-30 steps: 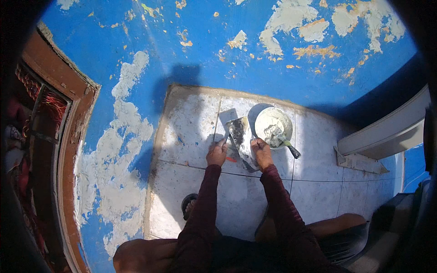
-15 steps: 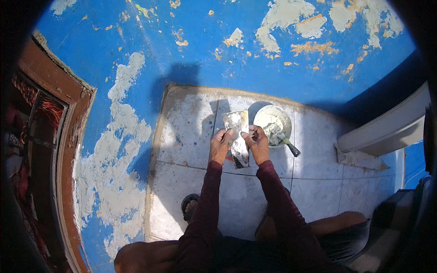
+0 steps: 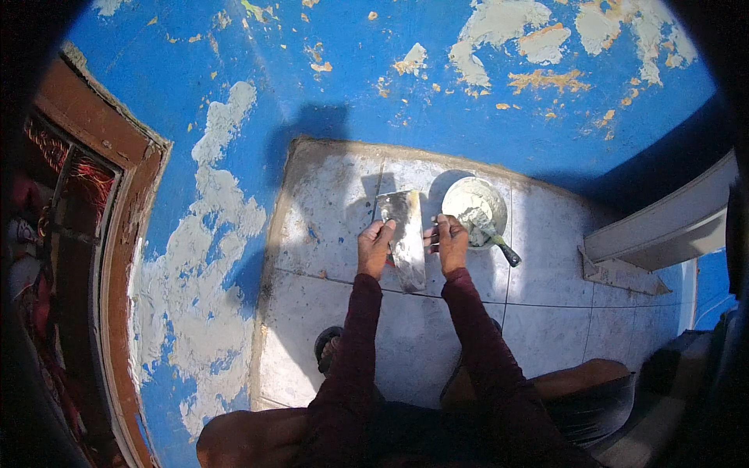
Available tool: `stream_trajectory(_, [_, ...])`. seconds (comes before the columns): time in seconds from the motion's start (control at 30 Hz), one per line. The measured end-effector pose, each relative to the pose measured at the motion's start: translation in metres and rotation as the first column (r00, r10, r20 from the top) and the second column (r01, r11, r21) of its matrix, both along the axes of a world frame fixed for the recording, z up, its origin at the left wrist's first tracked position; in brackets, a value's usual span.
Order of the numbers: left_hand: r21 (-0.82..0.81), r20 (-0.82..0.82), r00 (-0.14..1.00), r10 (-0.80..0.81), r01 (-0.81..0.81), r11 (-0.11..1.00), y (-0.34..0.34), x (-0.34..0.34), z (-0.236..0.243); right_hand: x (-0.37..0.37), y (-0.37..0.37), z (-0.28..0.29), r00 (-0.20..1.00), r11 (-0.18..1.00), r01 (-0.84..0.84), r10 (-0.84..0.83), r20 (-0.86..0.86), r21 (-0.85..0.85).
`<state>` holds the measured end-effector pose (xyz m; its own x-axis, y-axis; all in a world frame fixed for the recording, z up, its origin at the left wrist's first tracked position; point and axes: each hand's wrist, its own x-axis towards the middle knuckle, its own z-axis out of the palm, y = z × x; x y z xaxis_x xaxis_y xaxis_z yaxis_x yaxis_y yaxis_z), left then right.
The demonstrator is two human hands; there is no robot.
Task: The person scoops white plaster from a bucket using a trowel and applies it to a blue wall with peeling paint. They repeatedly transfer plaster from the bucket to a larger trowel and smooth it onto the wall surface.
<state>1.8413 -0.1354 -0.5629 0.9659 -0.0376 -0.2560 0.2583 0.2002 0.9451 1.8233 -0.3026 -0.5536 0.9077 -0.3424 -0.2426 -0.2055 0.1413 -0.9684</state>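
Plate (image 3: 408,248) in left hand (image 3: 374,246), scant room between edge and right hand (image 3: 451,243)

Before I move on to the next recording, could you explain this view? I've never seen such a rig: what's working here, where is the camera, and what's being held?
There is no machine: these are a person's bare hands. The camera sits on their head, looking down through a wide fisheye lens, so straight edges bend. The left hand grips a smeared flat plate. The right hand is at the plate's right edge; whether it touches, I can't tell. On the tiled floor stands a round bowl of pale paste, with a dark-handled tool resting in it.
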Motion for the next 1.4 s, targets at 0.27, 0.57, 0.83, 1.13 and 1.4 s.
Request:
stream_trajectory(0.27, [0.004, 0.022, 0.995, 0.096, -0.096, 0.995, 0.008, 0.006, 0.007, -0.017, -0.021, -0.022, 0.976, 0.981, -0.186, 0.191, -0.109, 0.05])
stream_trajectory(0.57, [-0.053, 0.006, 0.989, 0.149, -0.149, 0.988, -0.004, 0.004, 0.003, 0.004, -0.063, 0.013, 0.998, 0.88, -0.005, 0.036, 0.057, -0.475])
stream_trajectory(0.83, [-0.058, -0.027, 0.986, 0.167, -0.168, 0.984, -0.005, 0.005, -0.004, 0.037, -0.116, 0.036, 0.982, 0.386, -0.178, 0.123, -0.141, -0.905])
stream_trajectory(1.13, [-0.316, -0.155, 0.988, 0.027, -0.076, 0.946, -0.034, 0.001, -0.015, 0.016, -0.152, 0.037, 0.697, -0.006, -0.716, 0.05, -0.715, -0.698])
stream_trajectory(1.4, [-0.117, 0.04, 0.986, -0.162, 0.165, 0.979, -0.085, -0.005, -0.02, 0.023, -0.206, 0.05, 0.792, -0.33, -0.466, 0.258, -0.553, -0.821])
